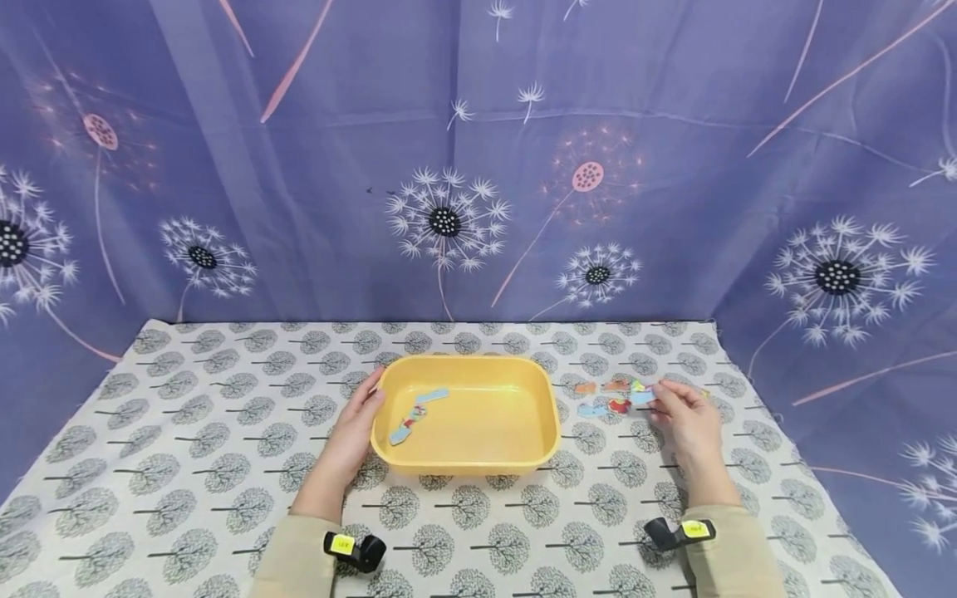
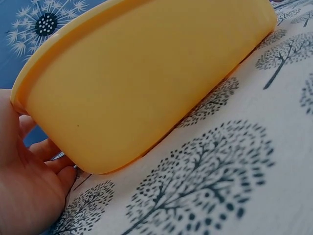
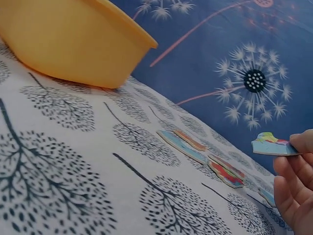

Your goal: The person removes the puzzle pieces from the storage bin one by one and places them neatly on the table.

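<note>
My left hand (image 1: 347, 440) grips the left end of a yellow plastic basin (image 1: 478, 423), thumb at the rim and fingers curled against the outer wall (image 2: 137, 93). A few flat, coloured puzzle pieces (image 1: 432, 395) lie at the left of the basin floor. To the right of the basin, my right hand (image 1: 689, 423) pinches a blue puzzle piece (image 3: 269, 145) with green and red print between thumb and fingers. It is held above the cloth in the right wrist view. Several more puzzle pieces, among them an orange one (image 1: 586, 388) and a red one (image 1: 619, 405), lie beside that hand.
A white tablecloth (image 1: 493, 540) with grey tree prints covers the table. Behind and at both sides hangs a purple-blue curtain (image 1: 321, 208) with dandelion prints. Each forearm has a black wrist strap (image 1: 359, 551) with a yellow label.
</note>
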A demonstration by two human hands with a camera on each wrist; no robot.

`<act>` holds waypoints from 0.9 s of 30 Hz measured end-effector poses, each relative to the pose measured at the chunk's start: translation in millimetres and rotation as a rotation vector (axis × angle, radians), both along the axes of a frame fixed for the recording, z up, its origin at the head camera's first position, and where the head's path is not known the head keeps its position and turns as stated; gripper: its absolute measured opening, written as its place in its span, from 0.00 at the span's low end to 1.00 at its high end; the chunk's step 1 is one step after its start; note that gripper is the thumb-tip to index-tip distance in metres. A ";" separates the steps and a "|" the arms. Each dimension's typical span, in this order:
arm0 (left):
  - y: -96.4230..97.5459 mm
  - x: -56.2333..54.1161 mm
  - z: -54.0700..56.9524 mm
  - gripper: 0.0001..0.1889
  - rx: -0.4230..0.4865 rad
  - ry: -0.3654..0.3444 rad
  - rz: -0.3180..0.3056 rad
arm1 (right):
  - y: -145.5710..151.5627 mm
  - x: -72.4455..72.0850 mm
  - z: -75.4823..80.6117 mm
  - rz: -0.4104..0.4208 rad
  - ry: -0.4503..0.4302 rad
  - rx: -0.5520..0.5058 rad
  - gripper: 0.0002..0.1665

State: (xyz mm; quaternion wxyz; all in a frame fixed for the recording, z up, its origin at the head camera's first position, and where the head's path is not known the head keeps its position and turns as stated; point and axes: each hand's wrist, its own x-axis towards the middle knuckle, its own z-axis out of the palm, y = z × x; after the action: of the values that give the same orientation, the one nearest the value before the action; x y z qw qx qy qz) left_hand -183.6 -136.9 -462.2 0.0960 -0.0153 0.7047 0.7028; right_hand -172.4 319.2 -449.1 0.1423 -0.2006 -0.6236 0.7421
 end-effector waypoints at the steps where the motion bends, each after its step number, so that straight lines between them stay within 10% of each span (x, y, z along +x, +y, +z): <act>1: -0.1 -0.1 0.0 0.27 0.001 0.000 0.001 | 1.0 -0.2 -0.3 -0.017 -0.017 0.019 0.05; 27: 1.3 0.3 2.0 0.27 -0.022 0.003 0.015 | 9.6 -2.1 -12.9 -0.082 -0.148 0.348 0.14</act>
State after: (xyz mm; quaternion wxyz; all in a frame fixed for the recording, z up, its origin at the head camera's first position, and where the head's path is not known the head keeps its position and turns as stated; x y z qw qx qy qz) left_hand -183.3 -135.5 -460.1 0.0896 -0.0206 0.7125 0.6956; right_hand -174.5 328.8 -462.0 0.1588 -0.2523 -0.7426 0.5997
